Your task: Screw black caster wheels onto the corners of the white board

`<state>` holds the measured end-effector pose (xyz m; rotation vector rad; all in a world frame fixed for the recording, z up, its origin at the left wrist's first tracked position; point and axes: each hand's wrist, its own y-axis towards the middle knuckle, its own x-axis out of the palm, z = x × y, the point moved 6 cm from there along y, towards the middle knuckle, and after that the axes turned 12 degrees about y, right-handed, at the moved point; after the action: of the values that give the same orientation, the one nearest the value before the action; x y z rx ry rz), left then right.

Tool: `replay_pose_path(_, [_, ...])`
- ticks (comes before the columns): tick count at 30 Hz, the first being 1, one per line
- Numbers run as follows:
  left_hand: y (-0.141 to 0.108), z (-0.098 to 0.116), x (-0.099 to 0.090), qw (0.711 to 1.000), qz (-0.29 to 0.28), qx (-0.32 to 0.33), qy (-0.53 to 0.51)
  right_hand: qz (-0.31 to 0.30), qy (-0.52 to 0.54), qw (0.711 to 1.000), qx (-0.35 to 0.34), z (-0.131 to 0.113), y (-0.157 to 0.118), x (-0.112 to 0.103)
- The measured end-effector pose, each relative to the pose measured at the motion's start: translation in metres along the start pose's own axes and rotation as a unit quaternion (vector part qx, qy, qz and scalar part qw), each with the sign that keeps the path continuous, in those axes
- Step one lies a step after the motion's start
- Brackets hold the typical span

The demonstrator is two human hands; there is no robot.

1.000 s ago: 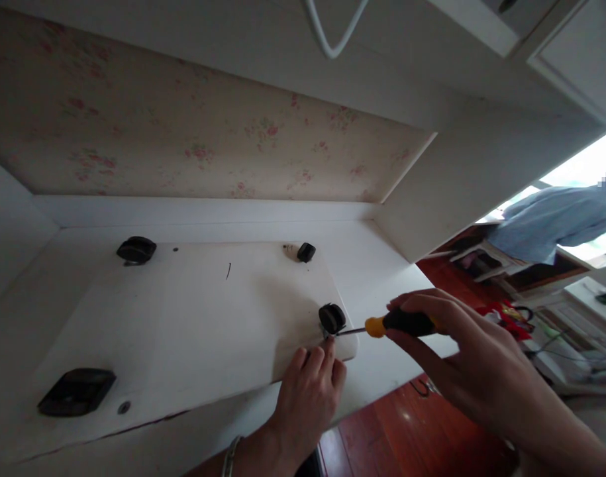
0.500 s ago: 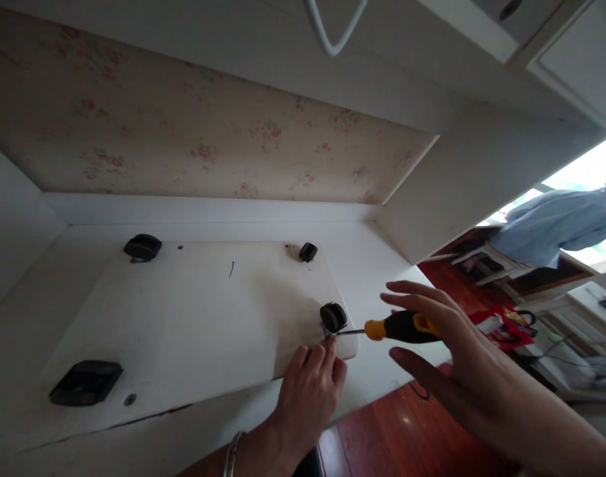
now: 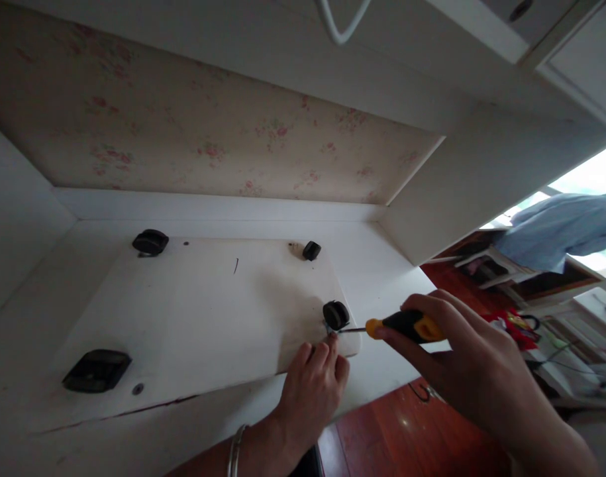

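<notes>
In the head view, a white board (image 3: 203, 311) lies flat on a white surface, with black caster wheels at its corners. My right hand (image 3: 474, 361) grips a yellow-and-black screwdriver (image 3: 409, 327), fingers and thumb closed on the handle. Its thin shaft points left, to the foot of the near-right caster (image 3: 336, 315). There, my left hand (image 3: 312, 381) rests at the board's edge with curled fingers, one fingertip against the caster's base by the screwdriver tip. What those fingers hold, if anything, is hidden.
Other casters sit at the far right (image 3: 311, 250), far left (image 3: 150, 242) and near left (image 3: 98, 371). A white cable (image 3: 340, 36) hangs overhead. Beyond the shelf's right side are a red wood floor (image 3: 382, 434), a red bag (image 3: 514, 328) and a person in blue (image 3: 551, 228).
My right hand, spread around the screwdriver handle before, has closed on it with the thumb against the yellow collar. My left hand stays at the caster's base. The view has shifted slightly.
</notes>
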<state>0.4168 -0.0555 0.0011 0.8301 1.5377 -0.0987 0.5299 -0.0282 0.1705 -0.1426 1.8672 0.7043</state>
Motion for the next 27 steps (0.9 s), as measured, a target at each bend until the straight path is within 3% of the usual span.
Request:
replay_pose_path(4, [-0.0006, -0.0008, -0.0013, 1.0, -0.003, -0.003, 0.0, -0.099, 0.086, 0.991, -0.004, -0.0062, -0.001, 0.0091])
replay_pose_path(10, [-0.0018, 0.0015, -0.0003, 1.0, -0.008, 0.005, 0.006, 0.001, -0.022, 1.0, 0.003, -0.0021, 0.0025, 0.0034])
replay_pose_path(17, [-0.003, 0.0012, -0.0008, 1.0, -0.004, 0.001, 0.006, -0.105, 0.102, 0.989, 0.036, -0.0077, -0.0049, 0.0075])
replay_pose_path(21, [-0.0026, 0.0023, 0.0008, 1.0, -0.004, 0.011, 0.008, -0.06, 0.062, 0.994, 0.064, -0.0014, -0.0012, 0.0028])
replay_pose_path(27, [-0.0014, 0.0027, 0.0019, 1.0, 0.002, 0.009, 0.003, -0.001, -0.069, 0.997, 0.032, 0.0022, 0.0044, 0.0014])
